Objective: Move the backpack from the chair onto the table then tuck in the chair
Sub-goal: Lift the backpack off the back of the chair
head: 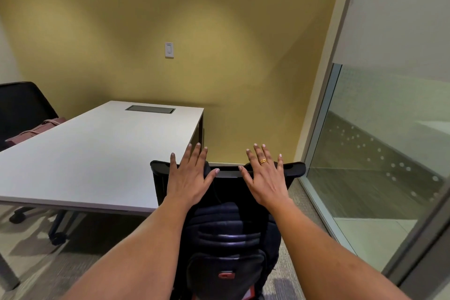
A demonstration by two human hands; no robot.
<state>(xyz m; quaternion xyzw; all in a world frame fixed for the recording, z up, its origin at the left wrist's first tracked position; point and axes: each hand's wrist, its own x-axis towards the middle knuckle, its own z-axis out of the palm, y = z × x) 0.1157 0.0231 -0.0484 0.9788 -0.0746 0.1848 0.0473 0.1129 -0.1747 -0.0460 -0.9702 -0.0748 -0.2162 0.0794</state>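
Resting on chair point(295, 167): black backpack point(225, 238) (both hands spread above).

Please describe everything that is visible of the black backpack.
The black backpack stands upright on the seat of the black chair, leaning against its backrest. It looks like padded fabric with ribbed panels, a rounded front pocket and a small red tag low on the front. Its bottom is cut off by the picture's edge. Both hands are spread open above its top, the left hand and the right hand; neither has a grip on it.
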